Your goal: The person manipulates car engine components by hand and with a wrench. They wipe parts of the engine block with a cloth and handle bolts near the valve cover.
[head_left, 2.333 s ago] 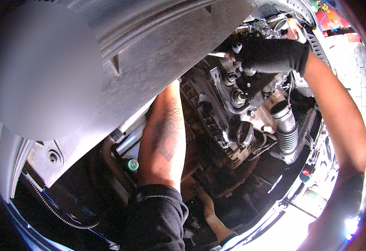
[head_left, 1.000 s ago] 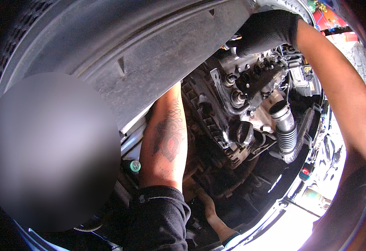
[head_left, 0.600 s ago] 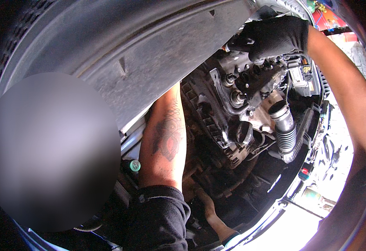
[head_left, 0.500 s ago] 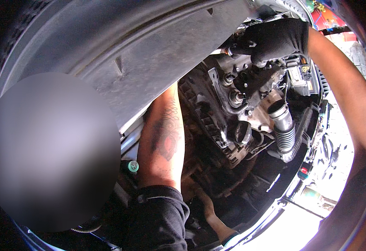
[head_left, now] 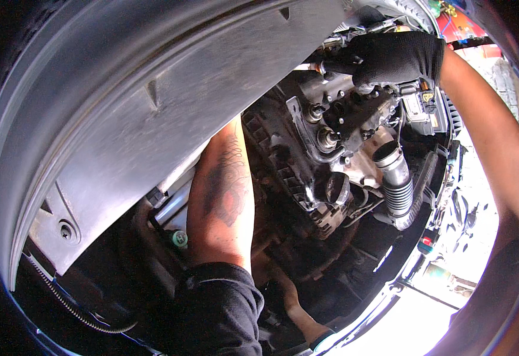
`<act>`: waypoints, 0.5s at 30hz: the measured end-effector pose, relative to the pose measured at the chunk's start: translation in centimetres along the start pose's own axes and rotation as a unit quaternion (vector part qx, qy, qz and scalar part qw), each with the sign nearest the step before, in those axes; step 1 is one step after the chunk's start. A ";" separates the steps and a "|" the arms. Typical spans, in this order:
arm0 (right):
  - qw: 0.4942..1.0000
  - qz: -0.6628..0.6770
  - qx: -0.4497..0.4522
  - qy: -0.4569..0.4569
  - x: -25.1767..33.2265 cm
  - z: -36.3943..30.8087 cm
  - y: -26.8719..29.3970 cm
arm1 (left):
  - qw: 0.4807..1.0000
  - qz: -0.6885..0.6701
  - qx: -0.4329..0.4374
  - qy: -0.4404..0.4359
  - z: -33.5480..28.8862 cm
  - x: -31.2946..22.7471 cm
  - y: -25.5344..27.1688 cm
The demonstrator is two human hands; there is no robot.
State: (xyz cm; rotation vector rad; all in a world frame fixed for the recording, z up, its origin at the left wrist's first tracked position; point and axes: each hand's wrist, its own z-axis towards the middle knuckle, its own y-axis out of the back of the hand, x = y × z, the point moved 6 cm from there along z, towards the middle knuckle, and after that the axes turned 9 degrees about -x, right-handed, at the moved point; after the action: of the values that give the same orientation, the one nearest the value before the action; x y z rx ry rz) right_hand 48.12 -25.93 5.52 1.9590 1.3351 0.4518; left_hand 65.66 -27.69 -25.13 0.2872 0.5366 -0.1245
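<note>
My left forearm (head_left: 221, 196), tattooed and in a rolled black sleeve, reaches up from the lower edge. It passes under a large grey plastic panel (head_left: 170, 113), which hides my left hand. My right hand (head_left: 393, 59), in a black knit glove, is at the far end of the engine (head_left: 342, 127). Its fingers are curled, pointing left beside a slim part with an orange band and pale shaft (head_left: 313, 67). Whether the hand grips that part, I cannot make out. Round metal fittings (head_left: 327, 138) stand on the engine just nearer than the glove.
A ribbed intake hose (head_left: 397, 190) stands open-ended at right, below a battery (head_left: 421, 113). Another person's arm (head_left: 297, 305) reaches into the bay from below. A green cap (head_left: 180, 238) sits left of my forearm. Corrugated conduit (head_left: 72, 308) runs along the lower left.
The view has shifted slightly, and the big blurred shape at left is gone, uncovering the panel's near end and the conduit. My arms stay in nearly the same places.
</note>
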 end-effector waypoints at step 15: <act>0.993 -0.102 0.007 0.061 -3.4 -0.6 -3.4 | 0.971 -0.121 0.194 0.071 3.9 -6.0 3.5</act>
State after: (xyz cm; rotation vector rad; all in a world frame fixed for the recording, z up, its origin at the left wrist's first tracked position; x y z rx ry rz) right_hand 44.13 -28.08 3.78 1.8076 1.6008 0.4699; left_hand 63.12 -25.24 -18.00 0.6146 0.6880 -0.4502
